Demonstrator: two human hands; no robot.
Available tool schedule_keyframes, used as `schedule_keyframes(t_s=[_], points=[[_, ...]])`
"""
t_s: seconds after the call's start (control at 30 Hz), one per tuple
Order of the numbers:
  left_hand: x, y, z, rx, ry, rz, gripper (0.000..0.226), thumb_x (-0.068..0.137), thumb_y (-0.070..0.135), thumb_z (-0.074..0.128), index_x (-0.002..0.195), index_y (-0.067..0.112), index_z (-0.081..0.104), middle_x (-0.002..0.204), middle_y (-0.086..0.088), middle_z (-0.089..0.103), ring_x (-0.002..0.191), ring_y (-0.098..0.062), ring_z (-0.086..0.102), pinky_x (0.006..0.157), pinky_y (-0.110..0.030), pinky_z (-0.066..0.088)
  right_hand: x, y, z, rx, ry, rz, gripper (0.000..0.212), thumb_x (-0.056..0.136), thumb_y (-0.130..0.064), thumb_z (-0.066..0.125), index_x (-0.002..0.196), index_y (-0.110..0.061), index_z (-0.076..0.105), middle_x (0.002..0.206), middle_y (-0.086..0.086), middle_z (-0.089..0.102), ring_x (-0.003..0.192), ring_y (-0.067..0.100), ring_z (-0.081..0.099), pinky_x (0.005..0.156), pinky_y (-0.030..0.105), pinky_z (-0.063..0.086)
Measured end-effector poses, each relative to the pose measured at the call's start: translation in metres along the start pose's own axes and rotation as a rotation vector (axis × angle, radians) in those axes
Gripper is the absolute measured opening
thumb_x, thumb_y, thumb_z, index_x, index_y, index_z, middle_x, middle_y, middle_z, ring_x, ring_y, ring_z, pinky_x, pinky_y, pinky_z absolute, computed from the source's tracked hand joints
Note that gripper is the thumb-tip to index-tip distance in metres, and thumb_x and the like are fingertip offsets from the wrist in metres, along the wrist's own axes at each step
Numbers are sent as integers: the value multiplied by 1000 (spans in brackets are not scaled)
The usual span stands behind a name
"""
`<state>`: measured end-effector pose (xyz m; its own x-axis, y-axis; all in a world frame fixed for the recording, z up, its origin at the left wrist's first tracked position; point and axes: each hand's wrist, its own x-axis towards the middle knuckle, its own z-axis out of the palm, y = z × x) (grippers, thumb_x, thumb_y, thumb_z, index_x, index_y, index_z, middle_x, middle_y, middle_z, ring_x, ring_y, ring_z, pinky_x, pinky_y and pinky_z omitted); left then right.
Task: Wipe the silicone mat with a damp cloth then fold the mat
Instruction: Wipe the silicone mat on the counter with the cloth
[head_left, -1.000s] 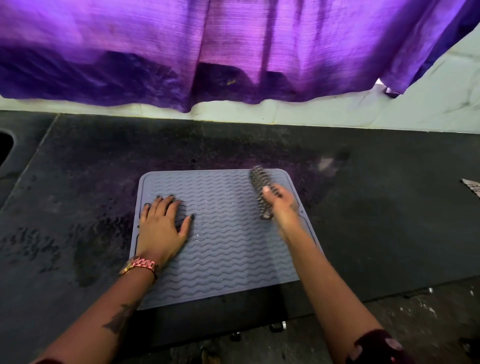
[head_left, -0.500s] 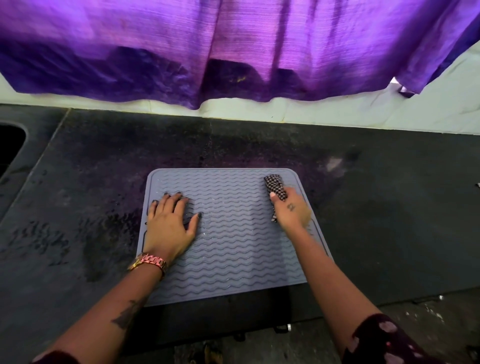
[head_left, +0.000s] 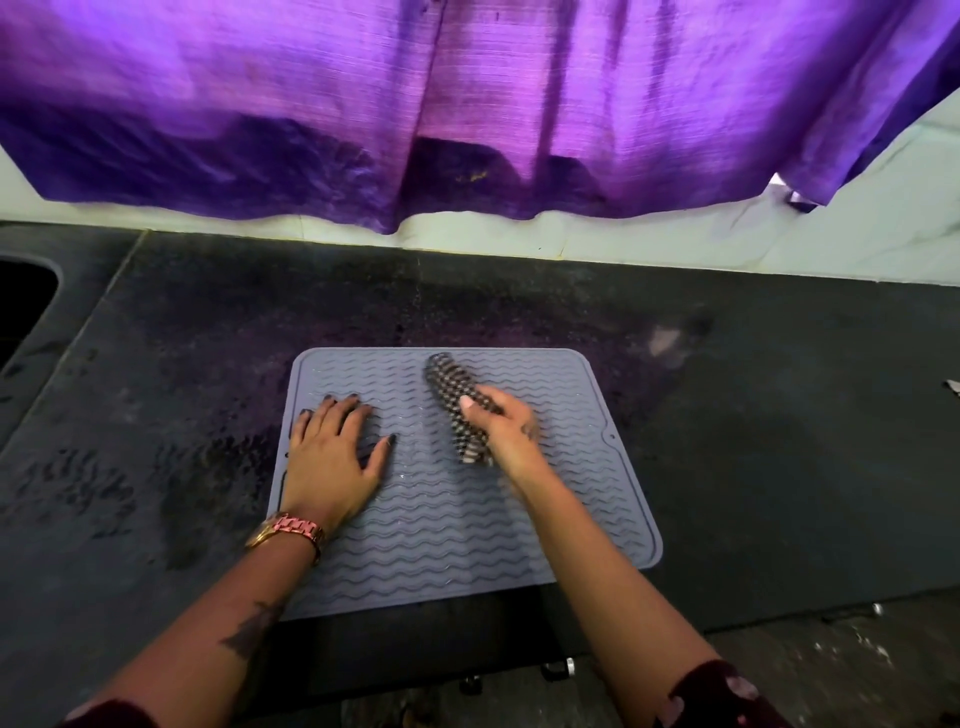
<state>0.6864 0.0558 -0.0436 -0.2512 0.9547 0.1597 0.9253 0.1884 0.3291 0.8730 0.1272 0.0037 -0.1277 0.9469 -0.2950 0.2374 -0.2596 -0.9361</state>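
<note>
Grey silicone mat (head_left: 447, 525) with wavy ridges is lying flat and unfolded on the dark countertop (head_left: 779, 441), its near edge reaching the counter's front edge. A small hole is showing near the mat's right edge. Checked cloth (head_left: 457, 405), dark and light, is sitting bunched into a long roll on the upper middle of the mat, running from near the far edge back toward the person.

Right hand (head_left: 506, 428) is gripping the cloth, fingers curled round its near half, thumb lying on top; hand is slightly blurred. Cloth is touching the mat surface. Left hand (head_left: 332, 457) is lying flat on the left part of the mat, fingers straight and spread, palm pressing down, holding nothing. Dark nail polish is showing on its fingers. Pink and gold watch (head_left: 288, 532) is sitting on the left wrist; a dark tattoo (head_left: 252, 629) is showing on the left forearm. Dark red patterned sleeve (head_left: 722, 696) is covering the right arm near the elbow.

Wet-looking patches are marking the countertop left of the mat. A dark sink opening (head_left: 23, 296) is showing at the far left edge. Purple curtain (head_left: 467, 104) is hanging across the top, its hem just above the pale wall strip (head_left: 675, 239) behind the counter.
</note>
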Motion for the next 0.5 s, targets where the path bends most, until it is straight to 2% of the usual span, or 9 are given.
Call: schedule_keyframes(t_s=[0.07,0.1,0.17,0.2,0.27,0.33,0.5], points=[[-1,-1,0,-6,-1,0,75,81,64,20,130,17,52,141,-5,47,137,-25,34,116,-43,16,11,-1,-31,-78,208,-35,28,86,-27,65,114,-26,63,94,-6,69,75,6,65,53,14,47],[-1,-1,-1,-6,-3,-2,74,81,63,21,131,17,51,142,-5,47,137,-25,33,117,-43,16,18,-2,-50,-167,330,-42,29,86,-30,64,115,-26,63,91,-6,67,78,11,66,55,16,47],[-1,0,-1,-7,-6,-7,74,81,63,21,131,17,51,142,-5,47,137,-25,33,117,-43,16,32,-2,-87,-419,537,-18,34,86,-36,63,118,-24,62,102,4,68,96,26,64,72,24,49],[-1,1,-1,-8,-5,-7,74,81,63,21,131,17,51,141,-5,47,137,-25,33,117,-43,16,39,-1,-102,-539,575,19,38,86,-38,61,121,-24,59,112,9,66,103,30,61,80,30,48],[-1,2,-2,-13,0,-13,74,81,63,22,130,17,52,141,-5,48,136,-25,34,116,-43,16,48,2,-118,-718,531,98,45,87,-41,58,128,-23,54,122,13,61,110,34,56,88,36,46],[-1,3,-4,-15,1,-17,74,80,63,22,130,16,53,141,-5,48,136,-25,34,116,-42,16,52,3,-115,-823,480,131,49,88,-43,56,131,-22,50,124,16,57,112,36,55,89,38,45],[-2,4,-5,-29,19,-22,75,79,63,22,129,17,53,140,-4,49,136,-25,35,116,-41,17,41,2,-71,-836,435,-25,49,90,-46,53,131,-20,49,123,14,58,111,33,55,88,34,44]])
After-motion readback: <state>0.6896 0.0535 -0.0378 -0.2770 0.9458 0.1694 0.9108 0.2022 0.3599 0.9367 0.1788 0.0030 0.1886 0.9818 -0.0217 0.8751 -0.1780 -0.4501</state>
